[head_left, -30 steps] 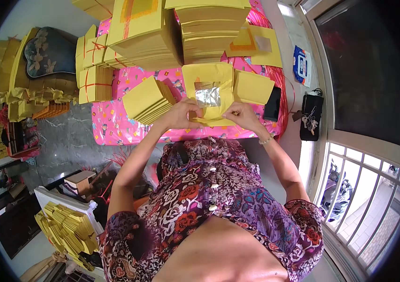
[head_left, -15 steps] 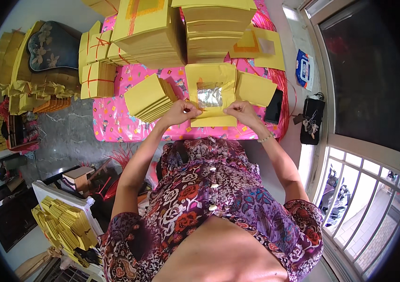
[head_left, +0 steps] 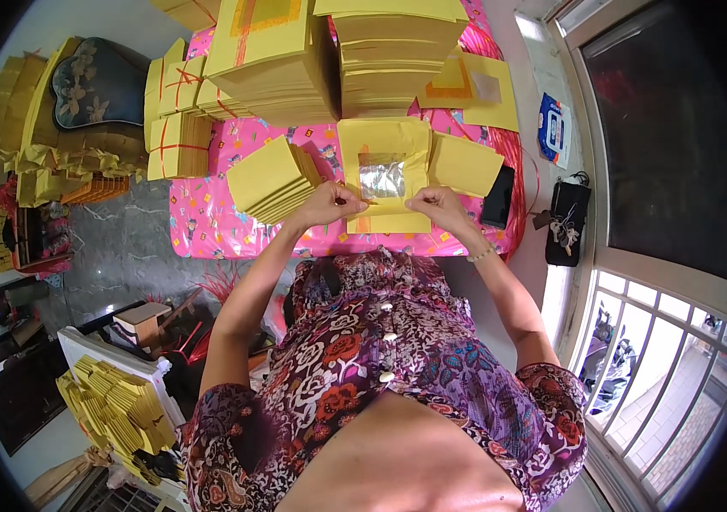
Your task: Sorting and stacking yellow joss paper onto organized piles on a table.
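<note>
Yellow sheet (head_left: 385, 175) with a square silver patch lies on the pink cloth (head_left: 210, 224), its near edge pinched by the left hand (head_left: 329, 203) and right hand (head_left: 436, 205). Left of the sheet sits a fanned yellow stack (head_left: 274, 179), right of it a loose yellow pile (head_left: 464, 164); beyond it stand tall yellow bundles (head_left: 338, 55).

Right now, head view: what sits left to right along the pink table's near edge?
Fanned stack of yellow sheets → left hand → yellow sheet with silver foil square → right hand → loose yellow sheets → black phone, all on the pink table.
</note>
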Available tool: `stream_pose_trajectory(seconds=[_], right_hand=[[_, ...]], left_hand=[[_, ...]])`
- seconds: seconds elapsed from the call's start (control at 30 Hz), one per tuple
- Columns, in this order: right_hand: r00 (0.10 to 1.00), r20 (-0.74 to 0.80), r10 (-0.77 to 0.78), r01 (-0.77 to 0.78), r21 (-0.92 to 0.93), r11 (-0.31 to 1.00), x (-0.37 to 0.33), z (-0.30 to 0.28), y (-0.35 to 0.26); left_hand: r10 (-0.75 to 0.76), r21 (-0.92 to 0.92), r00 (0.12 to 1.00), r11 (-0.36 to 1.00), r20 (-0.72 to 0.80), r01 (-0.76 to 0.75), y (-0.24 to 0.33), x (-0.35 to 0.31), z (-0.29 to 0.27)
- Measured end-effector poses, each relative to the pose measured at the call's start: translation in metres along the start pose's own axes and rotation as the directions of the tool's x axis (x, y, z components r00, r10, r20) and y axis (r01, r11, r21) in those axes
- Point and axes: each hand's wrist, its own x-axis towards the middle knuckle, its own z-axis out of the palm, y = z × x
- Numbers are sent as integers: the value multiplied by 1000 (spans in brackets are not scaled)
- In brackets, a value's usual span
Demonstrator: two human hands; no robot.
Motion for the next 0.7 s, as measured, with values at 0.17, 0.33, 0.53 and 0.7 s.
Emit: stream_pose_trajectory(seconds=[0.17, 0.33, 0.53, 0.7], right_hand=[[996, -34, -77, 71, -157, 985, -3, 1, -9], [980, -114, -165, 137, -223, 965, -6, -3, -14], [969, -110, -221, 222, -4, 975, 6, -22, -27], [941, -162, -297, 327, 210, 921, 6, -22, -48]], left_hand=[[8, -2, 1000, 1000, 26, -8, -1, 2, -1], [291, 151, 954, 949, -73, -277, 16, -3, -2], [426, 420, 883, 851, -197, -316, 17, 11, -10], [363, 316, 874, 912, -323, -262, 20, 25, -12]])
